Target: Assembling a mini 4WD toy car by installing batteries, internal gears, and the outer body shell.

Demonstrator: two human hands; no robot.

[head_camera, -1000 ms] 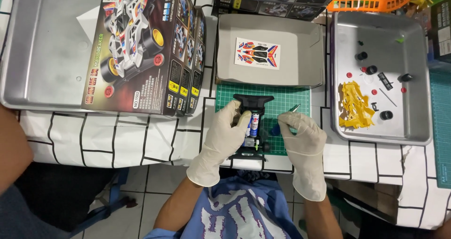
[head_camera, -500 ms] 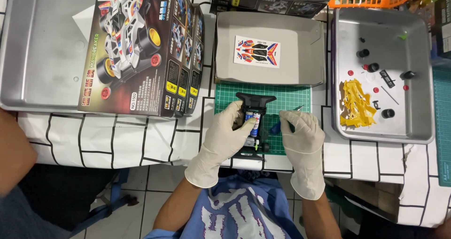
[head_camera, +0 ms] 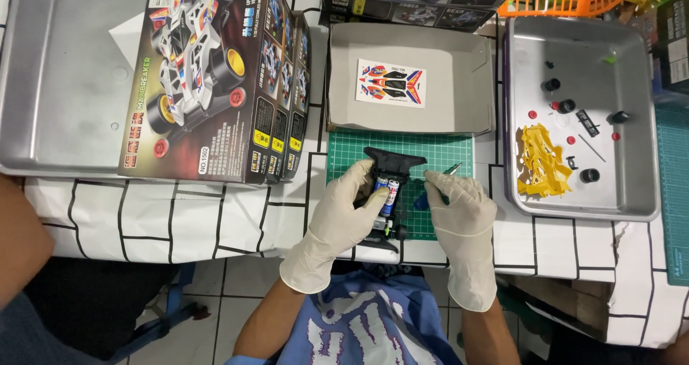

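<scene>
1. head view, far left: a big steel tray (head_camera: 50, 85) sits on the table (head_camera: 179, 214), which wears a white cloth with black grid lines. a model car box (head_camera: 215, 78) leans across the tray's right side.
2. a bare arm (head_camera: 18, 236) at the left edge belongs to another person and touches nothing.
3. centre: a green mat (head_camera: 445, 150) lies at the table's near edge, just below a shallow grey tray (head_camera: 459, 56) holding a sticker sheet (head_camera: 391, 83).
4. the left hand (head_camera: 337, 221), in a white glove, is clamped on the chassis (head_camera: 391, 165), a black toy car frame lying on the mat; its thumb presses beside the batteries (head_camera: 387, 193) seated in the middle.
5. against half a second and a second ago, hands and chassis sit in almost the same spot. the left thumb looks a touch closer over the batteries; i judge this a slow seating or adjusting step, not a fresh one.
6. the right hand (head_camera: 463, 207), also gloved, has its fingers together around a small blue-handled tool (head_camera: 430, 193) with a metal tip, just right of the chassis.
7. right: another steel tray (head_camera: 639, 193) carries a yellow sprue (head_camera: 542, 160), black wheels (head_camera: 567, 106) and small red bits.
</scene>
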